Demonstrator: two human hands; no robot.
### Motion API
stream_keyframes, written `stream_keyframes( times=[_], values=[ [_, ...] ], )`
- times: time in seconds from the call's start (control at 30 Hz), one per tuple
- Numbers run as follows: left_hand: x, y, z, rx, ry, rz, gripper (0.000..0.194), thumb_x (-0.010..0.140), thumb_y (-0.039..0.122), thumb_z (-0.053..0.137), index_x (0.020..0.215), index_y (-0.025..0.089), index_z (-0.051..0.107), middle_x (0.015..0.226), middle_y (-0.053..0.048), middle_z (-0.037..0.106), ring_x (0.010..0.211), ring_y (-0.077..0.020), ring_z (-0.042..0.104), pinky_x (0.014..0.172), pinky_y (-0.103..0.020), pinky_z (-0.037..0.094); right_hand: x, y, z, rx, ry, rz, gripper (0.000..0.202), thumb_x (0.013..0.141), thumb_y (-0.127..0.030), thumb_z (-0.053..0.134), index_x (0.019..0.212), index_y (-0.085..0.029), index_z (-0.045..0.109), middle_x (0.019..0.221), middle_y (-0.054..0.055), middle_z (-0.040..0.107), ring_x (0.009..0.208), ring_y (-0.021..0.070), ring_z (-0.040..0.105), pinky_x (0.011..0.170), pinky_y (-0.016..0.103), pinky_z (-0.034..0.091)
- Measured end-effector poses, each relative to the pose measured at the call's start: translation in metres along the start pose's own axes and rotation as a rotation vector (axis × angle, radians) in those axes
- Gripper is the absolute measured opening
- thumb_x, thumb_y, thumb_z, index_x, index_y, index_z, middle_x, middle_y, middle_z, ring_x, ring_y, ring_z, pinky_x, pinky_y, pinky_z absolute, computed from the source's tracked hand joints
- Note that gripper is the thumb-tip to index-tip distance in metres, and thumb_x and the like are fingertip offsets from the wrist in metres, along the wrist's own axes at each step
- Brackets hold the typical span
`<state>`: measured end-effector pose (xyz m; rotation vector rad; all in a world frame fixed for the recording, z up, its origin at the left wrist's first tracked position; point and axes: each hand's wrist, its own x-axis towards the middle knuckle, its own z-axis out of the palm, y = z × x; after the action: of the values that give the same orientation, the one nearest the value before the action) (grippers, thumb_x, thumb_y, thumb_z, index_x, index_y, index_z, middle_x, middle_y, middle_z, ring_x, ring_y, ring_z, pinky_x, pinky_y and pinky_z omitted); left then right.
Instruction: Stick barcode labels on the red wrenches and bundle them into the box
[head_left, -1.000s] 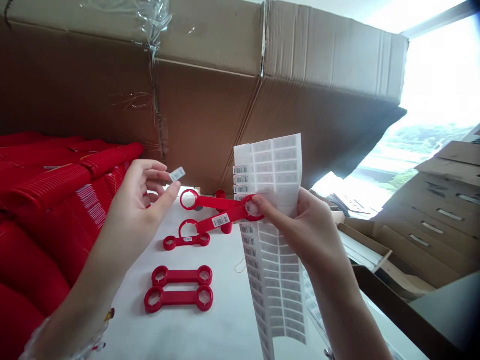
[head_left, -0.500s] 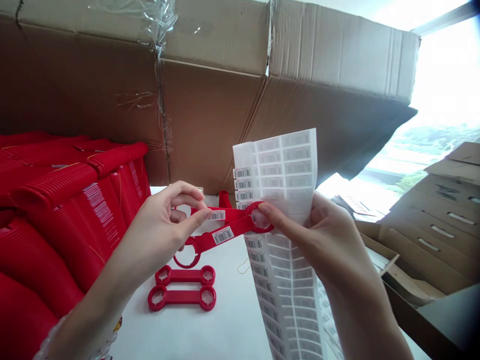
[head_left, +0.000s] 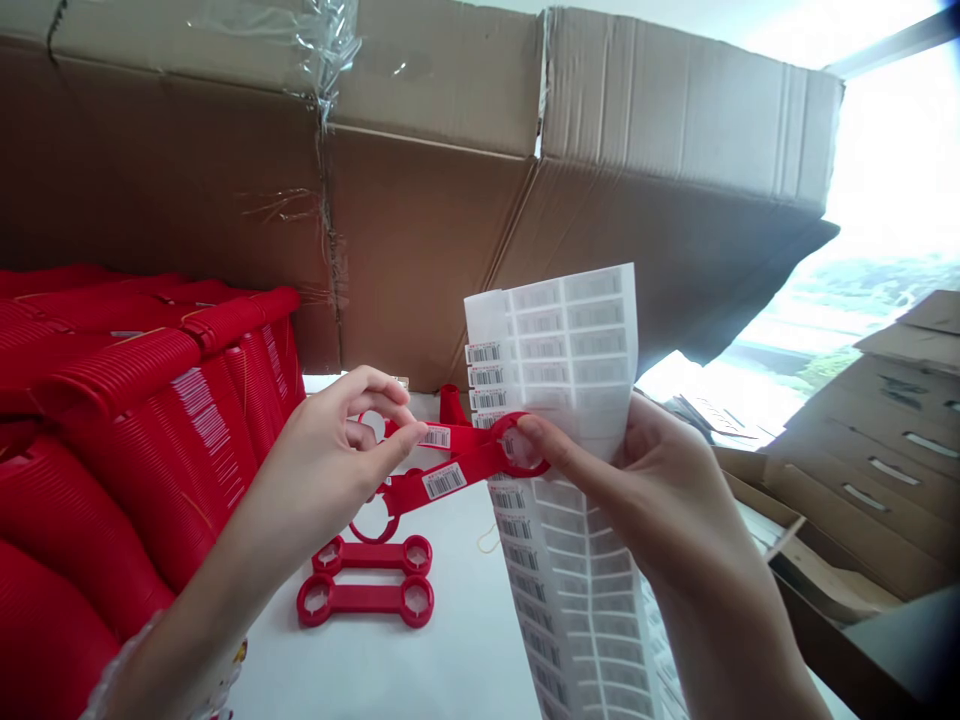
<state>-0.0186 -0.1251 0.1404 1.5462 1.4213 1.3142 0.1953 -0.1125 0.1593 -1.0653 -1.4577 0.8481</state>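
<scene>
Red double-ringed pieces [head_left: 481,464]: two fanned above the desk [head_left: 360,670], gripped tight with the label sheet [head_left: 589,585] in my right hand [head_left: 645,470]; my left hand [head_left: 330,440] has its grip pinched on the upper label [head_left: 438,437]. Both carry labels; nearest pair [head_left: 366,599], none visible, seems left.

Sticker sheet [head_left: 592,400]: the near end runs out of the picture, and its tiny writing is too small to read.
Right hand [head_left: 637,460]: most of its fingers hide behind the sheet.
Top red bar [head_left: 469,438]: its left part is partly hidden by the left hand [head_left: 341,430].
Red stacks [head_left: 127,430]: cut off on the left.
Big box [head_left: 427,220]: cut off on the left too.
Window [head_left: 892,190]: too bright and blurry to see through well.
</scene>
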Motion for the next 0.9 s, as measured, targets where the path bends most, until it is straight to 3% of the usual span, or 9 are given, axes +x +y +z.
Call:
stream_keyframes(
  times=[0.2,0.33,0.43,0.53,0.63,0.7,0.77,0.83,0.9],
  values=[
    [0.004,-0.004,0.002,0.028,0.002,-0.022,0.034,0.082,0.047,0.076,0.102,0.029,0.056,0.082,0.008,0.067,0.053,-0.0085,0.053,0.044,-0.017,0.038,-0.008,-0.006,0.006,0.002,0.053,0.000,0.029,0.072,-0.042,0.090,0.090,-0.023,0.078,0.085,0.002,0.080,0.075,0.0191,0.077,0.061,0.023,0.065],
    [0.015,-0.014,0.005,0.189,0.060,-0.051,0.058,0.074,0.065,0.077,0.110,0.028,0.049,0.076,0.007,0.058,0.055,-0.0130,0.052,0.048,-0.025,0.038,-0.012,-0.008,0.011,-0.014,0.079,-0.007,0.025,0.073,-0.039,0.089,0.089,-0.023,0.078,0.083,0.000,0.080,0.074,0.0187,0.077,0.063,0.024,0.065],
    [0.017,-0.019,0.007,0.282,0.069,-0.036,0.069,0.075,0.078,0.067,0.117,0.026,0.046,0.108,-0.002,0.060,0.072,-0.0177,0.062,0.060,-0.031,0.047,-0.011,-0.005,0.011,-0.012,0.090,-0.020,0.026,0.073,-0.041,0.089,0.089,-0.024,0.077,0.080,0.000,0.079,0.073,0.0193,0.076,0.066,0.027,0.066],
    [0.013,-0.016,0.011,0.252,0.005,-0.004,0.070,0.082,0.079,0.057,0.127,0.026,0.045,0.138,-0.009,0.046,0.105,-0.0260,0.061,0.076,-0.035,0.050,-0.010,-0.003,0.011,-0.002,0.083,-0.018,0.030,0.074,-0.044,0.088,0.092,-0.024,0.077,0.081,0.001,0.079,0.073,0.0216,0.076,0.067,0.032,0.067],
    [0.008,-0.010,0.012,0.174,-0.115,-0.077,0.067,0.079,0.078,0.061,0.120,0.027,0.049,0.129,-0.006,0.051,0.086,-0.0201,0.060,0.066,-0.032,0.046,-0.010,-0.002,0.013,-0.006,0.066,-0.028,0.030,0.075,-0.046,0.086,0.093,-0.023,0.076,0.086,0.003,0.079,0.077,0.0246,0.077,0.067,0.036,0.067],
    [0.008,-0.006,0.010,0.194,-0.118,-0.052,0.056,0.080,0.074,0.064,0.106,0.025,0.055,0.117,-0.002,0.054,0.076,-0.0154,0.054,0.064,-0.030,0.042,-0.010,-0.003,0.012,-0.015,0.061,-0.027,0.031,0.075,-0.047,0.086,0.093,-0.023,0.076,0.088,0.004,0.079,0.079,0.0259,0.077,0.067,0.037,0.067],
    [0.009,-0.005,0.005,0.224,-0.124,0.024,0.046,0.086,0.069,0.061,0.092,0.023,0.058,0.100,0.001,0.055,0.074,-0.0146,0.049,0.064,-0.029,0.038,-0.008,-0.003,0.010,-0.025,0.069,-0.018,0.034,0.074,-0.047,0.087,0.094,-0.023,0.076,0.088,0.005,0.079,0.079,0.0265,0.077,0.066,0.038,0.067],
    [0.009,-0.004,-0.001,0.193,-0.210,0.063,0.042,0.094,0.063,0.053,0.084,0.022,0.059,0.086,0.002,0.053,0.072,-0.0146,0.047,0.062,-0.028,0.034,-0.005,-0.004,0.005,-0.029,0.085,-0.009,0.038,0.073,-0.049,0.087,0.098,-0.023,0.075,0.089,0.005,0.079,0.080,0.0273,0.077,0.065,0.038,0.067],
    [0.008,-0.003,-0.005,0.153,-0.284,0.077,0.040,0.099,0.058,0.047,0.085,0.024,0.060,0.085,0.002,0.054,0.074,-0.0148,0.049,0.062,-0.028,0.034,-0.001,-0.003,0.000,-0.018,0.096,-0.001,0.043,0.072,-0.049,0.088,0.102,-0.022,0.074,0.093,0.007,0.079,0.084,0.0286,0.077,0.064,0.038,0.067]
  ],
)
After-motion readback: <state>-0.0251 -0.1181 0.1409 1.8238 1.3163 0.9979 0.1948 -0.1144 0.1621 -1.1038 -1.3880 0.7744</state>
